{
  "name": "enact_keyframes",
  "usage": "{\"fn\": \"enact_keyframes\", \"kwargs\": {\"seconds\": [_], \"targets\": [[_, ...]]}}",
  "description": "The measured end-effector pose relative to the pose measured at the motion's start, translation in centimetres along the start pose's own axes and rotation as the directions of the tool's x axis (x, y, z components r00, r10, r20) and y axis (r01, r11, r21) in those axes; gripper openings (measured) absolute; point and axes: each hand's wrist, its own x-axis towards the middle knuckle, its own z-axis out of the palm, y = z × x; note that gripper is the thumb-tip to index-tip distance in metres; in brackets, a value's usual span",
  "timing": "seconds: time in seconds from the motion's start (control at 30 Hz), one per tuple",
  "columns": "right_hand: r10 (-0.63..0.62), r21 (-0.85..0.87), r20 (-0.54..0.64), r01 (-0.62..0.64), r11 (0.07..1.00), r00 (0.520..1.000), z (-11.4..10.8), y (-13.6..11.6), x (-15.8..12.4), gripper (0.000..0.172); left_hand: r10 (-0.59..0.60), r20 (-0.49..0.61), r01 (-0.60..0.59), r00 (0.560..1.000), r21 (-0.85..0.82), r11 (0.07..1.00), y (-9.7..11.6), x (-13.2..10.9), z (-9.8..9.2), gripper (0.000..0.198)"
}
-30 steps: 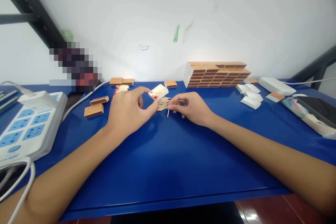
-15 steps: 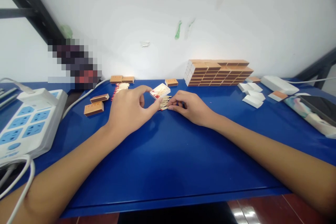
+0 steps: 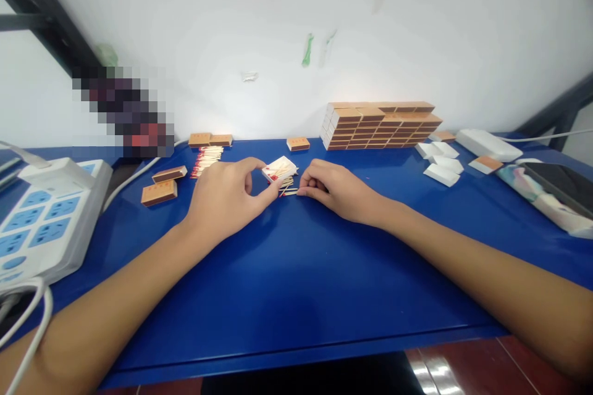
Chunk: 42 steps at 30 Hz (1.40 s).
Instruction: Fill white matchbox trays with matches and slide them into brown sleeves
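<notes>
Between thumb and fingers, my left hand [image 3: 227, 194] grips a white matchbox tray [image 3: 280, 168], tilted, with several red-tipped matches in it. My right hand [image 3: 340, 191] is just to its right, thumb and forefinger pinched on the plain end of a match [image 3: 290, 193] low over the blue table. More loose matches [image 3: 286, 182] lie beneath the tray, partly hidden by it and my left thumb. A bigger row of matches [image 3: 207, 160] rests behind my left hand.
Closed matchboxes are stacked [image 3: 380, 126] against the wall. Single matchboxes [image 3: 159, 192] lie at the left, another [image 3: 298, 144] at the back. White trays [image 3: 442, 163], a phone [image 3: 563, 188] and a white adapter [image 3: 488, 144] are at the right. A power strip [image 3: 50, 216] stands at the left edge.
The tray in my left hand has tipped a little. Fewer matches show under it, and one match now stands apart at my right fingertips. The whole view has shifted slightly.
</notes>
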Motion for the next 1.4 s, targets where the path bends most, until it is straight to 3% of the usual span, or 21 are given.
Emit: {"fn": "enact_keyframes", "kwargs": {"seconds": [0.17, 0.4, 0.67, 0.9, 1.1, 1.4], "targets": [[-0.016, -0.037, 0.028, 0.017, 0.999, 0.999, -1.6, -0.2, -0.6, 0.015, -0.001, 0.05, -0.002, 0.999, 0.067, 0.998, -0.2, 0.1, 0.1, 0.037], [-0.059, -0.125, -0.079, 0.049, 0.991, 0.995, -4.2, 0.1, -1.2, 0.015, 0.035, 0.13, -0.046, 0.991, 0.079, 0.996, -0.1, -0.3, 0.5, 0.038], [-0.107, -0.076, -0.109, 0.099, 0.992, 0.988, -2.3, -2.6, -1.2, 0.013, 0.164, 0.138, -0.16, 0.977, -0.036, 0.986, 0.8, -1.3, 0.9, 0.027], [-0.09, -0.088, -0.193, 0.074, 0.993, 0.977, -2.3, -1.5, -0.9, 0.013, 0.076, 0.075, -0.079, 0.994, 0.042, 0.996, 0.5, -0.6, 0.1, 0.032], [-0.14, -0.065, 0.024, 0.142, 0.988, 0.99, -0.8, -0.4, -0.5, 0.03, -0.054, -0.054, 0.059, 0.997, 0.088, 0.994, 0.2, 0.0, -0.3, 0.034], [-0.063, -0.038, 0.03, 0.064, 0.997, 0.998, -0.5, 0.2, 0.1, 0.011, -0.037, -0.045, 0.041, 0.998, 0.076, 0.996, 0.5, -0.1, -0.2, 0.032]]}}
